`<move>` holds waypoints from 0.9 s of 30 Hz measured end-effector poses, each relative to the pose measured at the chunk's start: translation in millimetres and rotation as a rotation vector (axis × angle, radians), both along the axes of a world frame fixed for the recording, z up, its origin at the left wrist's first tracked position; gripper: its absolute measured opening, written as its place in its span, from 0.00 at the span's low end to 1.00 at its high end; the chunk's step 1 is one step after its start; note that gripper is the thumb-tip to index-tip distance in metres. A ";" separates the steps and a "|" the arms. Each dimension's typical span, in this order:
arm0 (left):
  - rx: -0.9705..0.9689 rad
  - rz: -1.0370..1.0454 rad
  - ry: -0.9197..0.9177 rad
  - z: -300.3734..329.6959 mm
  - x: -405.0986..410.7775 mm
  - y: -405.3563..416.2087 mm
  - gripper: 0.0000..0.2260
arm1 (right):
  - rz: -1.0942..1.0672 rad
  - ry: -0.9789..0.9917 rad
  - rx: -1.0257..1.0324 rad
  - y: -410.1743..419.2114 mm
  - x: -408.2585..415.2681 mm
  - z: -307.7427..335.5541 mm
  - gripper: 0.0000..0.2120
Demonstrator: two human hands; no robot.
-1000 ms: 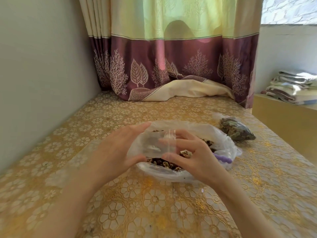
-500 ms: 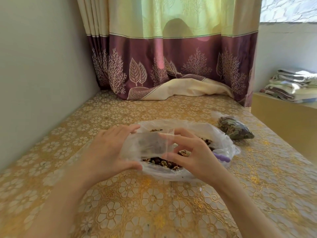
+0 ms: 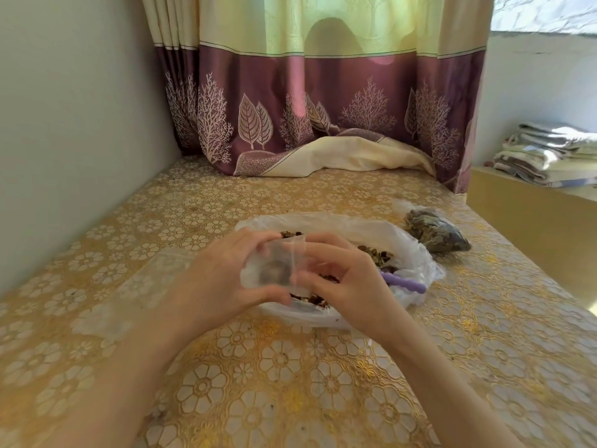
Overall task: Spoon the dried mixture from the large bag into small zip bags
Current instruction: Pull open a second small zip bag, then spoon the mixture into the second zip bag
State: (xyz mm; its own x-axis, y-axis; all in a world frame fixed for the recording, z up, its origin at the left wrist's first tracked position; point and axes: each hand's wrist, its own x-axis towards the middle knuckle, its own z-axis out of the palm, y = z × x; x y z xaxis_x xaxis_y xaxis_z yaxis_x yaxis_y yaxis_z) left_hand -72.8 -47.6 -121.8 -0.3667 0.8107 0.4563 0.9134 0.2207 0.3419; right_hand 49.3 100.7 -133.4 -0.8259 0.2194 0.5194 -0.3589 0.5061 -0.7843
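Both hands, left hand (image 3: 223, 279) and right hand (image 3: 349, 279), pinching small clear zip bag (image 3: 277, 263) over large translucent plastic bag (image 3: 349, 227). Step: opening mouth. Next: free right grip for purple plastic spoon (image 3: 403, 281).

- One head-worn view, looking forward and down across the bench (image 3: 290, 383) toward the curtain (image 3: 323, 101) at 12 o'clock.
- Hands close below; wall at 9 o'clock.

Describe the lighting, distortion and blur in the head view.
Head view: daylight glows through the curtain and window, leaving the wall on the left dimmer; wide-angle bending curves the table edges and stretches the forearms; the small bag, held by the left hand and right hand, is slightly smeared; the large bag looks pale and washed out.
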 end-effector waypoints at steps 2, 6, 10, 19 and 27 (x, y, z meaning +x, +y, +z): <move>0.026 0.027 -0.021 -1.7 -3.6 -1.8 0.36 | -0.135 0.068 -0.031 5.0 1.3 1.7 0.16; 0.136 0.109 -0.087 -3.7 -7.8 -6.9 0.33 | -0.487 0.085 -0.100 32.2 9.2 5.1 0.08; 0.209 0.162 -0.130 -4.9 -9.7 -6.6 0.32 | -0.754 -0.050 0.124 63.0 25.7 1.0 0.02; 0.334 0.236 -0.246 -12.5 -16.3 -7.7 0.25 | -0.883 -0.538 0.158 74.1 56.0 -24.2 0.27; 0.347 0.274 -0.253 -13.3 -20.3 -7.9 0.29 | -0.904 -0.317 0.192 70.7 58.6 -16.9 0.13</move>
